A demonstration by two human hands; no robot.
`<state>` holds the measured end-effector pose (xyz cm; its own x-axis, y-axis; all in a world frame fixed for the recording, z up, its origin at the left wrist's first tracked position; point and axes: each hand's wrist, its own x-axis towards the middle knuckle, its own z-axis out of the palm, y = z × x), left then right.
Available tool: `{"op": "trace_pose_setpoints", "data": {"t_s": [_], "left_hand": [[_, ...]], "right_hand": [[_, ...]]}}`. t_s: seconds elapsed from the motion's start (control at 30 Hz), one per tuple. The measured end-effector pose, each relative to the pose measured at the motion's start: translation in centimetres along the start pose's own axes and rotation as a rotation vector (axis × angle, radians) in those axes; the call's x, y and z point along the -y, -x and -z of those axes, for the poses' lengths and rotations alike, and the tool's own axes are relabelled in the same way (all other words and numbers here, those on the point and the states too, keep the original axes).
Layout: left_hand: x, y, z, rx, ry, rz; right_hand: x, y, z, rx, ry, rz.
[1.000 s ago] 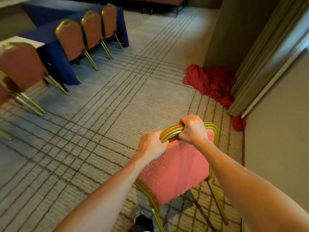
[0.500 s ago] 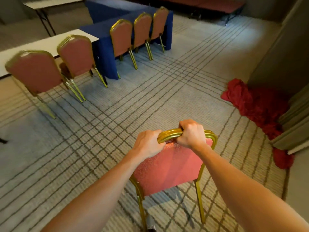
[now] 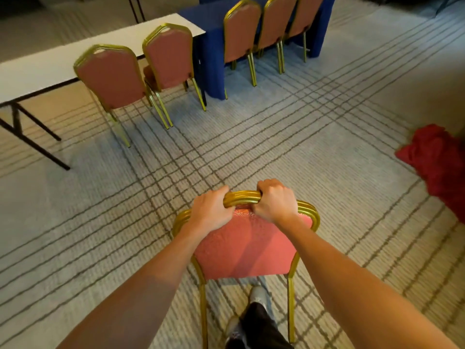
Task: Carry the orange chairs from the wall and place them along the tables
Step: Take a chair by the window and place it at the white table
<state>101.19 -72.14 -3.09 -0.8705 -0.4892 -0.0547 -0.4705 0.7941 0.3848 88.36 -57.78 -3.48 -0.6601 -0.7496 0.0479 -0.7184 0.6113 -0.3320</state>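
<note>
An orange chair (image 3: 246, 248) with a gold frame is right in front of me, its back towards me. My left hand (image 3: 210, 210) grips the top rail on the left and my right hand (image 3: 275, 200) grips it on the right. Two orange chairs (image 3: 113, 76) (image 3: 169, 55) stand along the white table (image 3: 45, 64) at the upper left. Three more chairs (image 3: 241, 28) line the blue-draped table (image 3: 211, 51) beyond it. Whether the held chair's legs touch the carpet cannot be told.
A heap of red cloth (image 3: 437, 162) lies on the carpet at the right edge. The white table's black folding legs (image 3: 30, 137) reach out at the left. My shoe (image 3: 258, 295) shows under the held chair. Patterned carpet stretches between me and the tables.
The view has swung left and nearer the tables; the white table and its two chairs now sit higher and more central. Red cloth slid to the right edge. Both hands keep their grip.
</note>
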Motion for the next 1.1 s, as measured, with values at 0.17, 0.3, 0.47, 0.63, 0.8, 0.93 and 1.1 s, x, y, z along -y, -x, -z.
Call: {"op": "trace_pose_setpoints", "data": {"t_s": [0.17, 0.3, 0.47, 0.63, 0.8, 0.93, 1.1], "left_hand": [[-0.9, -3.5, -0.3, -0.062, 0.005, 0.069], [-0.3, -6.9, 0.5, -0.07, 0.005, 0.141], [-0.2, -9.7, 0.7, -0.05, -0.002, 0.17], [0.2, -12.0, 0.4, -0.118, -0.062, 0.165], [0.6, -15.1, 0.7, -0.117, -0.067, 0.162], [1.8, -18.5, 0.7, -0.076, -0.063, 0.201], [3.5, -23.8, 1.3, 0.011, -0.065, 0.217]], "right_hand": [[-2.6, -3.5, -0.2, -0.003, -0.017, 0.08], [-3.0, -7.2, -0.2, -0.005, -0.026, 0.144], [-2.7, -10.1, 0.0, 0.066, 0.137, 0.081], [-3.1, -12.3, -0.2, 0.07, 0.176, 0.093], [-3.6, -15.5, -0.4, 0.09, 0.171, 0.068], [-3.6, -18.8, -0.7, 0.105, 0.173, 0.038], [-3.7, -24.0, -1.5, 0.148, 0.203, 0.01]]}}
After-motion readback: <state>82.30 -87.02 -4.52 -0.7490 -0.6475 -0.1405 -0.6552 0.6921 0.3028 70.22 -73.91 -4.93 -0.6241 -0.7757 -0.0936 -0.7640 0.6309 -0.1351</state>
